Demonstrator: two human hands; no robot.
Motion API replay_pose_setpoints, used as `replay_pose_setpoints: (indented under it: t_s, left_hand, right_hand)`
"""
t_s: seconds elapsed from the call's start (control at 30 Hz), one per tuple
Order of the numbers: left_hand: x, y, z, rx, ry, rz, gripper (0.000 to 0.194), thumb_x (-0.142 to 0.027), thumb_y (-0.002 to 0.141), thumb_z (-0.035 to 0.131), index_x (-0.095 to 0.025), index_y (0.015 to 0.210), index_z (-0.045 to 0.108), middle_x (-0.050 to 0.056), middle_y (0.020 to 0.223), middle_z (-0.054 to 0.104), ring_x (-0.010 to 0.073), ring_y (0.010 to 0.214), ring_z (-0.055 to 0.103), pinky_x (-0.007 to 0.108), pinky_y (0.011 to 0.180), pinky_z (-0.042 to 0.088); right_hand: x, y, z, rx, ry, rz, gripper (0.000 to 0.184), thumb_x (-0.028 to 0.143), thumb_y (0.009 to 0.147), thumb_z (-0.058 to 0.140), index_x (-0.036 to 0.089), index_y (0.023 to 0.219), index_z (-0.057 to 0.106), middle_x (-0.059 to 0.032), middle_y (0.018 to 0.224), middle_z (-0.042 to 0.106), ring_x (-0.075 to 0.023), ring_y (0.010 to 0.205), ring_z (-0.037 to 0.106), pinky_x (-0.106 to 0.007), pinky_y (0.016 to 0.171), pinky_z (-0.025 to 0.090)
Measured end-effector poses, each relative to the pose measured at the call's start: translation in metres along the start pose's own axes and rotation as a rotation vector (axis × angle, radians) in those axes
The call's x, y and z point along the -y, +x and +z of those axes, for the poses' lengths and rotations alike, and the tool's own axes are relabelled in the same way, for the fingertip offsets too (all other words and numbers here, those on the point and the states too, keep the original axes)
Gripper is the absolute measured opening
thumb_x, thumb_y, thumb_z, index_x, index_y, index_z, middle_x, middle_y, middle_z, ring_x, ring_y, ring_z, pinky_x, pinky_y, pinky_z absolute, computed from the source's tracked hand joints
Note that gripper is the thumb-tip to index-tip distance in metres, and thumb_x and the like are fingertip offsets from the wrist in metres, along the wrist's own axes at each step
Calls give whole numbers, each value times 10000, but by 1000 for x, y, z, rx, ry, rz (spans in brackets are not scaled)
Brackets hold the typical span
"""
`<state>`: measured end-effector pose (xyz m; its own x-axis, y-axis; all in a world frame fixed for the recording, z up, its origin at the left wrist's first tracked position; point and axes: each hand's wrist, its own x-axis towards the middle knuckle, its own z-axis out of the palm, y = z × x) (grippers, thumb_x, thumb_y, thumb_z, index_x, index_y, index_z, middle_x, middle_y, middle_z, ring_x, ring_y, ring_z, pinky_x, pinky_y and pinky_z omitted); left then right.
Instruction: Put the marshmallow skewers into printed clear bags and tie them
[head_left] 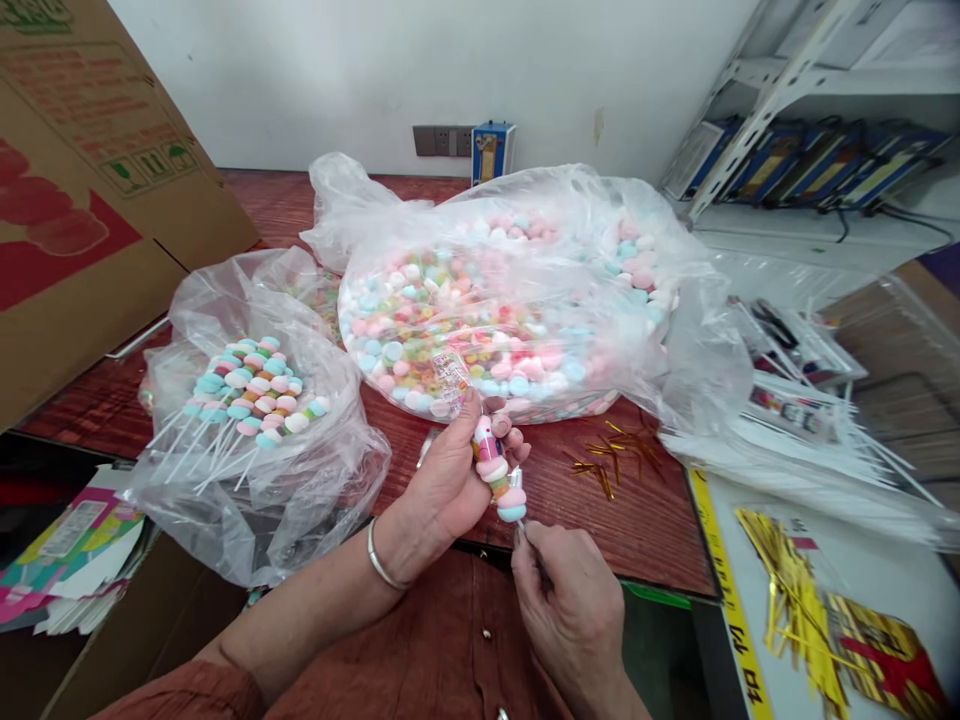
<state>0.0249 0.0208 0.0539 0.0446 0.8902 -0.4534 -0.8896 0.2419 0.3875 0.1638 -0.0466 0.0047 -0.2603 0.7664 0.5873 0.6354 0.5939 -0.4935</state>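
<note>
My left hand (446, 485) is closed around a skewer of marshmallows and gummies (495, 468) in a clear printed wrapper. The wrapper's top end sticks out above my thumb, and the skewer slants down to the right. Just below its lowest blue-and-pink marshmallow, my right hand (574, 595) pinches the lower end, where the stick and gathered film are mostly hidden by the fingers. Gold twist ties (611, 455) lie on the dark red tabletop (540, 520) to the right of the skewer. A large round heap of loose marshmallows and gummies (465, 340), partly covered with clear plastic, sits just beyond my hands.
At left, finished-looking skewers (251, 385) with white sticks rest on a clear plastic bag (300, 510). A cardboard box (97, 200) stands behind them. Right of me are white sticks (810, 460), yellow twist ties (787, 590) and a shelf (810, 80). A blue device (491, 152) stands by the wall.
</note>
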Motion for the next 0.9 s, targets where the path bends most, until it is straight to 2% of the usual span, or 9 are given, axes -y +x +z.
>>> replay_pose_setpoints:
  t_s: [0.07, 0.13, 0.3, 0.37, 0.47, 0.57, 0.73, 0.83, 0.9]
  left_hand:
    - [4, 0, 2, -7, -10, 14, 300, -445, 876, 654, -158, 844, 574, -30, 679, 539, 107, 617, 565, 289, 710, 529]
    - [9, -1, 3, 6, -16, 33, 301, -450, 876, 651, -159, 850, 575, -34, 661, 532, 102, 608, 556, 276, 705, 524]
    - [19, -1, -3, 83, -3, -28, 359, -496, 885, 618, -137, 902, 613, -18, 677, 559, 116, 639, 587, 281, 729, 537]
    - [16, 1, -5, 103, 9, -71, 355, -470, 896, 615, -118, 937, 637, 13, 741, 610, 137, 706, 628, 303, 783, 544]
    - [12, 2, -4, 92, 46, -20, 250, -323, 911, 622, -110, 1038, 654, 42, 843, 666, 158, 802, 666, 320, 844, 538]
    - [19, 1, -3, 106, 82, 15, 185, -269, 899, 634, -123, 1007, 665, 10, 766, 638, 143, 761, 651, 311, 824, 533]
    - [44, -8, -7, 162, 215, -20, 187, -277, 844, 711, -128, 953, 677, 26, 772, 657, 126, 762, 630, 237, 762, 492]
    - [39, -8, -6, 175, 229, 38, 283, -298, 805, 757, -132, 1020, 677, 79, 969, 701, 169, 904, 652, 285, 865, 496]
    - [28, -5, -1, 154, 159, 87, 321, -319, 811, 753, -139, 1062, 664, 64, 962, 694, 173, 894, 660, 319, 886, 507]
  right_hand:
    - [0, 1, 1, -42, -17, -26, 143, 76, 901, 576, 174, 812, 628, 22, 580, 529, -135, 555, 448, -276, 601, 333]
    - [2, 3, 1, -27, 100, 74, 116, 114, 914, 575, 179, 836, 630, 17, 613, 565, -130, 568, 476, -266, 597, 346]
    - [3, 6, 4, 246, 933, 801, 294, 398, 980, 515, 199, 765, 544, 76, 525, 414, -88, 460, 332, -219, 458, 268]
    - [2, 9, 6, 252, 1209, 951, 308, 447, 961, 539, 192, 791, 570, 111, 474, 318, -76, 429, 232, -216, 448, 247]
    - [1, 14, 7, 210, 1369, 1045, 304, 458, 925, 587, 177, 814, 612, 130, 464, 265, -68, 432, 177, -217, 472, 282]
    - [0, 18, 7, 193, 1247, 992, 310, 456, 912, 598, 192, 752, 575, 105, 505, 321, -79, 456, 250, -215, 480, 300]
    - [-6, 22, 4, 16, 529, 640, 181, 344, 909, 593, 199, 809, 636, -14, 785, 651, -147, 685, 574, -240, 647, 426]
    - [-11, 23, -1, 41, 443, 591, 231, 332, 940, 555, 200, 773, 644, 13, 684, 628, -133, 596, 544, -223, 581, 408]
    - [-12, 22, -5, 71, 455, 586, 230, 334, 948, 552, 197, 801, 662, 12, 695, 645, -137, 617, 562, -218, 590, 421]
